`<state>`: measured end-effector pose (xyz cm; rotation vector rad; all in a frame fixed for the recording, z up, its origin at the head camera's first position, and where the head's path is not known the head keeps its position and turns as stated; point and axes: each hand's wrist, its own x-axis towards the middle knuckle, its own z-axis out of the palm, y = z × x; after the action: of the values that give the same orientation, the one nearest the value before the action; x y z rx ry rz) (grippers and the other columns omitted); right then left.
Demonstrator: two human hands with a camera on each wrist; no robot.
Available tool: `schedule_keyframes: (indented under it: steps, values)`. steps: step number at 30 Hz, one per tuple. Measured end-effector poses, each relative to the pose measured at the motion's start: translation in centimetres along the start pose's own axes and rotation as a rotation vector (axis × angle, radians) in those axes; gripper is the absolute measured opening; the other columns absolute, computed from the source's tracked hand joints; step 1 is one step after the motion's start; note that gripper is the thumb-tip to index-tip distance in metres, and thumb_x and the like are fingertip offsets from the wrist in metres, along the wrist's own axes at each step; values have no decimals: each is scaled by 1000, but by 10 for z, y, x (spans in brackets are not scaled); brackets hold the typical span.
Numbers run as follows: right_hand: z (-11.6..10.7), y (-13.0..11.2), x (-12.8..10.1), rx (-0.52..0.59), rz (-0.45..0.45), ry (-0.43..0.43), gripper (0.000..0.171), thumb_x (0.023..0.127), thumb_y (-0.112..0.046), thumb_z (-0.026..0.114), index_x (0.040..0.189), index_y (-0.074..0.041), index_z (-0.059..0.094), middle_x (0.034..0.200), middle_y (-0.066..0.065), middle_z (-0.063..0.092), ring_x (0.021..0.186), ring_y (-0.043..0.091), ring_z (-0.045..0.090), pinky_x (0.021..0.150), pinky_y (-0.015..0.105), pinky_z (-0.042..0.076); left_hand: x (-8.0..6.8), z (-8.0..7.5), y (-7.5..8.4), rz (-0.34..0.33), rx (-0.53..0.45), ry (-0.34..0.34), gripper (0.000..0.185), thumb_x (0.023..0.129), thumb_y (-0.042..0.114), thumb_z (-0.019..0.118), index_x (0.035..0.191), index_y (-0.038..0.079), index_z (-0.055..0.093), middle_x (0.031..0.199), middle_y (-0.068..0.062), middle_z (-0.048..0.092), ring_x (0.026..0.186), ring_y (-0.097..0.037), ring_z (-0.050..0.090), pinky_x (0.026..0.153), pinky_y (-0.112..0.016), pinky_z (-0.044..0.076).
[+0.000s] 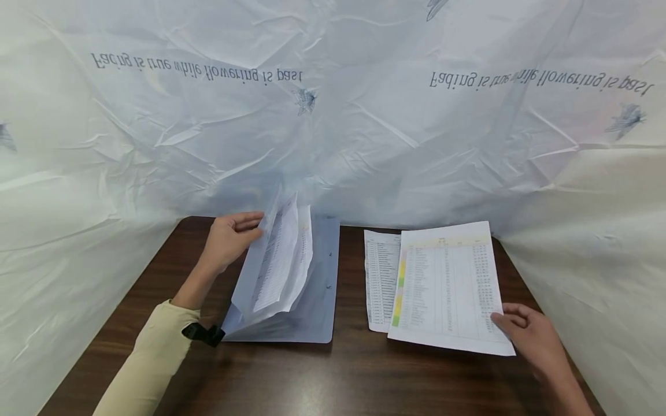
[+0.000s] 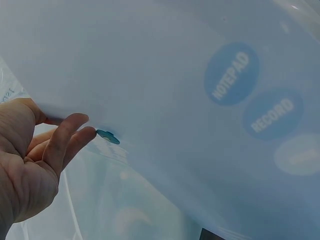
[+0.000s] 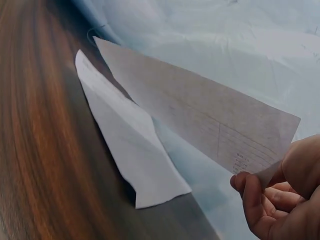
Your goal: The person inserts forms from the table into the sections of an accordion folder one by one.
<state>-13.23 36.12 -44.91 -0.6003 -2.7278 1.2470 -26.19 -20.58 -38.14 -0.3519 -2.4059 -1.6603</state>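
The right hand (image 1: 531, 338), nearest the camera at the lower right, pinches the near right corner of a printed sheet (image 1: 450, 286) between thumb and curled fingers; in the right wrist view that corner is lifted off the worktop (image 1: 281, 375). The sheet's long axis runs away from the person, and it overlaps a second printed page (image 1: 378, 277) lying flat just to its left. Well to the left, the left hand (image 1: 229, 237) grips the raised front cover of a pale blue folder (image 1: 317, 289), holding it open with loose pages (image 1: 283, 260) standing inside. The folder's opening faces right, toward the sheet, with a bare strip of dark wood between them. Crumpled white plastic sheeting (image 1: 364, 115) walls in the worktop behind and on both sides.
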Motion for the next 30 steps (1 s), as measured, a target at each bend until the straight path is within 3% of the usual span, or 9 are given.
schedule_keyframes:
  steps: [13, 21, 27, 30]
  values:
    - [6, -28, -19, 104, -61, 77, 49, 99, -24, 70, 135, 7, 58, 118, 29, 70, 74, 13, 71, 58, 29, 57, -1, -1, 1, 8, 7, 7, 40, 94, 11, 72, 133, 2, 68, 127, -20, 69, 117, -32, 67, 78, -14, 55]
    - [13, -48, -26, 234, -131, 69, 48, 98, -24, 72, 134, 6, 59, 99, 0, 76, 75, 9, 72, 61, 31, 60, -1, 0, 1, 2, -3, 2, 40, 94, 11, 72, 133, 2, 68, 128, -20, 69, 118, -32, 67, 78, -15, 55]
    - [22, -63, -28, 298, -148, 31, 48, 99, -21, 71, 135, 7, 58, 108, 11, 76, 77, 10, 73, 62, 31, 61, -1, 1, 1, -4, -5, 0, 41, 94, 11, 72, 134, 2, 67, 128, -20, 69, 118, -32, 66, 78, -15, 55]
    - [27, -71, -29, 342, -170, 5, 46, 99, -20, 70, 135, 7, 58, 107, 8, 76, 79, 12, 74, 63, 32, 61, -2, 1, 1, -5, -6, 1, 41, 94, 11, 71, 134, 2, 67, 128, -20, 69, 119, -32, 66, 78, -14, 55]
